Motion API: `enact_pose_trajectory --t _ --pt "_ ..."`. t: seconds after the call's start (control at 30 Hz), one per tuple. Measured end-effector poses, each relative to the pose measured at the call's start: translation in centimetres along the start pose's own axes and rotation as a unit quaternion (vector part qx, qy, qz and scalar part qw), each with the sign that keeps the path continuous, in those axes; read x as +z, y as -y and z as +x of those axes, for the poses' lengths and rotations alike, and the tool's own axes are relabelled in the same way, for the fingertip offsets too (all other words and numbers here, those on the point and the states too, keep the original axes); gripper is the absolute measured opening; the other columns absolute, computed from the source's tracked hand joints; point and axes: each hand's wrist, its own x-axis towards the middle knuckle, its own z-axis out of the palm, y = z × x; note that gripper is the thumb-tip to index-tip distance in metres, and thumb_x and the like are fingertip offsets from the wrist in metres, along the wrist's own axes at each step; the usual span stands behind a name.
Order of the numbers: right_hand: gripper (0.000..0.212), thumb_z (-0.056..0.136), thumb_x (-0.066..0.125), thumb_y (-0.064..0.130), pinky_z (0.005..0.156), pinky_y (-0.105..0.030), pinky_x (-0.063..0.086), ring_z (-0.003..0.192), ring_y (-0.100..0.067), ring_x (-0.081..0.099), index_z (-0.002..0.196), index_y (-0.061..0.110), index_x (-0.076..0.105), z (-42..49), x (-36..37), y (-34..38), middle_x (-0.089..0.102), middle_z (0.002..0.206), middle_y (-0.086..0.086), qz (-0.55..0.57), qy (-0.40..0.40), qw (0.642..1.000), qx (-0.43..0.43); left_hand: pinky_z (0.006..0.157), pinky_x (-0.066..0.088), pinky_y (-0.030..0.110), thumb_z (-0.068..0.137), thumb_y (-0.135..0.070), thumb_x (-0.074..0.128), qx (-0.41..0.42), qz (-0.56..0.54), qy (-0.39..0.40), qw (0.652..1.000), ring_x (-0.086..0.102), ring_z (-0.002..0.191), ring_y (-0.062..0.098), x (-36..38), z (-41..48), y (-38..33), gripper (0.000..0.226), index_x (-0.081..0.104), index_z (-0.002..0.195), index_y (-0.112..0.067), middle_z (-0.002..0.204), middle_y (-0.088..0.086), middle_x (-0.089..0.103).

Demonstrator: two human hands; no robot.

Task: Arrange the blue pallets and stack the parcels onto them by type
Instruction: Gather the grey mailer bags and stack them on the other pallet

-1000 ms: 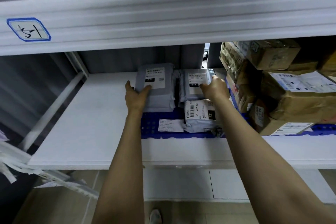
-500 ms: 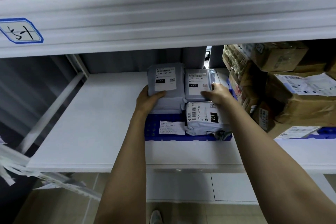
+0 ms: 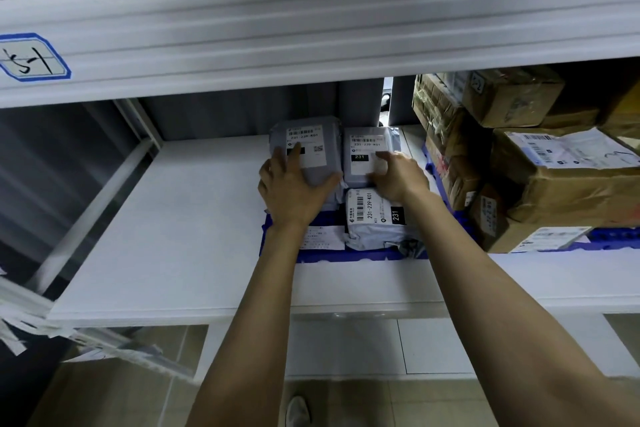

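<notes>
A blue pallet point(image 3: 349, 255) lies on the white shelf point(image 3: 180, 236) and carries three grey mailer parcels. My left hand point(image 3: 294, 185) lies flat on the back-left grey parcel point(image 3: 323, 135), fingers spread over its label. My right hand point(image 3: 398, 175) rests with straight fingers on the back-right grey parcel point(image 3: 360, 152). A third grey parcel point(image 3: 374, 218) lies in front, under my right wrist. A loose white label point(image 3: 320, 237) sits on the pallet's front left. Brown cardboard boxes point(image 3: 561, 180) are stacked on a second blue pallet point(image 3: 616, 236) to the right.
The shelf's upper beam point(image 3: 311, 42) hangs low over the opening, with a blue-edged tag point(image 3: 31, 59) at its left. A slanted metal brace point(image 3: 100, 204) bounds the shelf's left side. White shelf surface stretches left of the pallet. Tiled floor and a shoe point(image 3: 298, 411) show below.
My left hand has slid from the parcel's lower edge up onto its top. The right hand has moved further over the back-right parcel's label. The two back parcels now sit closer together.
</notes>
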Motion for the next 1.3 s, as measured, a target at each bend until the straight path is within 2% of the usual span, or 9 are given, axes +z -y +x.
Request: enact_pose_trajectory --t 0.3,0.4,0.57,0.77,0.87,0.97,1.07,1.2,1.3 --pt "0.047 0.086 0.069 0.025 0.092 -0.035 0.046 0.12 -0.029 0.052 0.13 0.02 0.056 0.8 -0.6 -0.1 0.053 0.135 -0.009 0.012 0.003 0.999 0.034 0.114 0.005 0.063 0.067 -0.079 0.058 -0.076 0.145 0.132 0.978 0.0 0.145 0.042 1.1 1.3 -2.5 0.11 0.014 0.152 -0.026 0.16 0.016 -0.001" --pt "0.031 0.09 0.063 0.02 0.086 -0.036 0.047 0.113 -0.031 0.057 0.121 0.019 0.064 0.8 -0.6 -0.4 0.058 0.128 -0.012 0.014 -0.02 0.999 0.041 0.113 0.01 0.062 0.068 -0.075 0.06 -0.066 0.148 0.128 0.978 0.008 0.142 0.043 1.3 1.6 -2.4 0.103 0.021 0.15 -0.027 0.159 0.016 0.003" --pt "0.031 0.086 0.067 0.012 0.085 -0.034 0.047 0.112 -0.03 0.058 0.117 0.019 0.067 1.1 -0.7 -1.2 0.061 0.127 -0.011 0.048 -0.048 0.996 0.059 0.113 0.013 0.06 0.069 -0.074 0.061 -0.042 0.146 0.123 0.981 0.013 0.14 0.042 1.4 1.9 -2.1 0.099 0.024 0.149 -0.028 0.158 0.014 0.006" --pt "0.027 0.087 0.069 0.014 0.088 -0.034 0.049 0.11 -0.027 0.059 0.113 0.018 0.069 1.0 -0.9 -1.6 0.063 0.124 -0.01 0.056 -0.054 0.996 0.051 0.115 0.0 0.061 0.073 -0.071 0.061 -0.037 0.133 0.112 0.984 -0.002 0.146 0.039 1.0 1.4 -2.9 0.097 0.022 0.151 -0.029 0.161 0.012 0.0" --pt "0.029 0.086 0.07 0.02 0.088 -0.034 0.051 0.111 -0.026 0.06 0.115 0.018 0.068 0.5 -1.2 -1.8 0.063 0.124 -0.01 0.064 -0.05 0.995 0.049 0.116 -0.005 0.059 0.076 -0.068 0.06 0.005 0.11 0.066 0.992 -0.006 0.147 0.035 0.6 0.2 -4.0 0.09 0.027 0.15 -0.028 0.162 0.01 0.002" --pt "0.035 0.088 0.066 0.018 0.094 -0.038 0.05 0.114 -0.027 0.059 0.123 0.016 0.064 -0.5 -1.5 -2.3 0.061 0.129 -0.01 0.071 -0.062 0.995 0.026 0.119 0.005 0.052 0.078 -0.064 0.062 0.109 0.048 0.044 0.992 -0.001 0.148 0.03 0.3 -1.7 -5.0 0.085 0.034 0.147 -0.025 0.161 0.007 0.012" --pt "0.036 0.09 0.054 0.011 0.094 -0.033 0.046 0.114 -0.026 0.059 0.124 0.015 0.064 -1.9 -1.4 -3.0 0.062 0.129 -0.01 0.101 -0.091 0.99 0.024 0.12 0.011 0.044 0.076 -0.059 0.068 0.201 0.013 0.114 0.973 0.007 0.147 0.024 0.6 -3.8 -5.7 0.085 0.035 0.147 -0.026 0.159 0.002 0.02" --pt "0.034 0.094 0.048 0.013 0.079 -0.038 0.056 0.086 -0.024 0.067 0.126 0.012 0.061 -3.9 -0.8 -3.9 0.068 0.116 -0.014 0.178 -0.126 0.976 0.016 0.117 0.02 0.042 0.071 -0.055 0.075 0.262 0.036 0.184 0.947 0.022 0.141 0.021 1.8 -5.4 -5.2 0.089 0.036 0.145 -0.025 0.151 -0.001 0.035" --pt "0.034 0.098 0.046 0.013 0.072 -0.025 0.052 0.098 -0.023 0.065 0.13 0.008 0.056 -5.3 -0.4 -4.7 0.063 0.122 -0.014 0.22 -0.139 0.965 0.02 0.11 0.026 0.034 0.076 -0.047 0.075 0.243 0.023 0.195 0.95 0.034 0.133 0.02 2.5 -5.9 -5.0 0.08 0.04 0.142 -0.02 0.143 0.001 0.045"
